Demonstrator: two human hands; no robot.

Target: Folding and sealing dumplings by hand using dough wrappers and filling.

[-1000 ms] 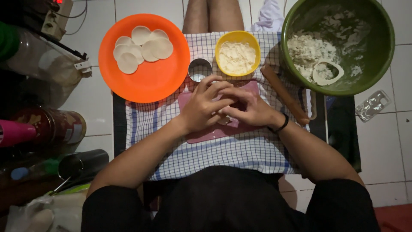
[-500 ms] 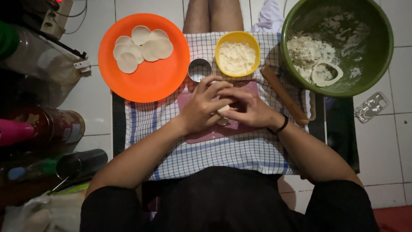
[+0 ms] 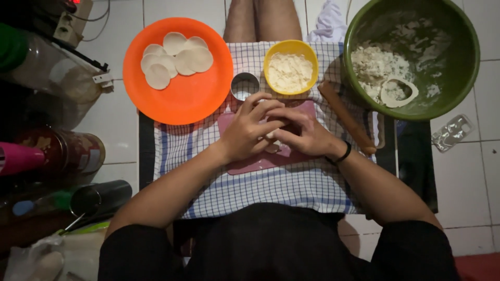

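My left hand [image 3: 249, 130] and my right hand [image 3: 303, 134] meet over a pink cutting board [image 3: 245, 164] on a blue-checked cloth [image 3: 291, 187]. Both close around a small pale piece of dough [image 3: 271, 136], mostly hidden by the fingers. Just beyond the fingers stands a round metal cutter [image 3: 244, 86]. An orange plate [image 3: 192, 101] at the upper left carries several flat dough rounds [image 3: 177, 58]. A yellow bowl [image 3: 290, 66] of flour sits behind my hands. A wooden rolling pin [image 3: 346, 115] lies to the right of my right hand.
A large green bowl [image 3: 448, 78] at the upper right holds flour and a ring of dough scrap. Jars, a pink bottle [image 3: 21, 158] and a dark cup [image 3: 94, 199] crowd the left side. A clear plastic wrapper [image 3: 452, 132] lies on the white floor tiles at right.
My fingers have shifted slightly around the dough; the hands stay in the same place over the board.
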